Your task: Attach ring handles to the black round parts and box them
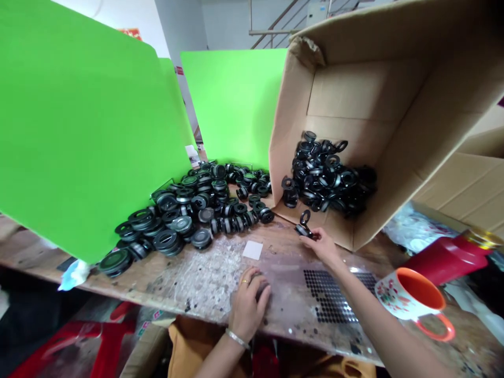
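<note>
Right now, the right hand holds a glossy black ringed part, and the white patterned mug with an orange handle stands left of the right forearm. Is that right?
No: the white patterned mug stands right of the right forearm, as the head view shows. The right hand does hold the glossy black ringed part.

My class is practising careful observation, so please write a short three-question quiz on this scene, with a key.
1. Multiple choice: What does the right hand hold?
A) scissors
B) a black part
C) a spoon

2. True or false: The left hand wears a gold-coloured ring.

3. Fill in the blank: The mug at the right side of the table is ____ inside.

Key:
1. B
2. True
3. orange
</note>
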Available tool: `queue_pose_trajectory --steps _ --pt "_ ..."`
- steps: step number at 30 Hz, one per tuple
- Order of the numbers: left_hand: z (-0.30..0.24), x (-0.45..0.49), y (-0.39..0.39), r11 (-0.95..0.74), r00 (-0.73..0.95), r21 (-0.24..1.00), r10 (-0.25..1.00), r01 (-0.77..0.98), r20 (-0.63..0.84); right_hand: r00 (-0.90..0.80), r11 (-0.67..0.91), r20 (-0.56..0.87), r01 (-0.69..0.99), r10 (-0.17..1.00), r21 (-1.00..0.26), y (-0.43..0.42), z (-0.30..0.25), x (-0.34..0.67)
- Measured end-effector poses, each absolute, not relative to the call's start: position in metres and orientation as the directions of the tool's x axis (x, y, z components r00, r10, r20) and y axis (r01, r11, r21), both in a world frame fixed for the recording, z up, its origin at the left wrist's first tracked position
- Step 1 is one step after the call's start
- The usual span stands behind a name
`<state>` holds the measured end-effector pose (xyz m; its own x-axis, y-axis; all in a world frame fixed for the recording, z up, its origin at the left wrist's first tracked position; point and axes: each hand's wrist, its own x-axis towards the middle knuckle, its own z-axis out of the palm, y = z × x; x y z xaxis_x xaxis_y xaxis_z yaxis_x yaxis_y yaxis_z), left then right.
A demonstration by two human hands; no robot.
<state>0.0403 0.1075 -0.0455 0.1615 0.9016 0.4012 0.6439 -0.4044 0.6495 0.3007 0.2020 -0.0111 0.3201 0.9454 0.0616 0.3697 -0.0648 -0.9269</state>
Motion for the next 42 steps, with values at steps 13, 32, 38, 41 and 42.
queue_pose_trajectory --steps 13,32,38,41,42 --pt "-0.013 0.078 0.093 0.212 0.195 0.957 0.965 -0.197 -0.174 -0.172 -0.032 -0.044 0.070 0.984 -0.997 0.070 0.001 0.225" --pt "0.008 0.077 0.061 0.207 0.231 0.963 0.959 -0.174 -0.165 -0.255 0.035 -0.076 0.407 0.964 -0.913 0.053 0.021 0.223" --pt "0.007 0.076 0.076 0.256 0.196 0.947 0.956 -0.194 -0.218 -0.090 -0.148 -0.184 0.313 0.979 -0.938 0.052 0.004 0.227" --pt "0.014 0.076 0.083 0.326 0.290 0.904 0.925 -0.276 -0.245 -0.038 -0.041 -0.063 0.428 0.997 -0.903 0.063 0.009 0.257" --pt "0.015 0.076 0.085 0.358 0.303 0.873 0.916 -0.330 -0.261 0.000 0.008 0.010 0.516 1.000 -0.857 0.067 0.009 0.268"
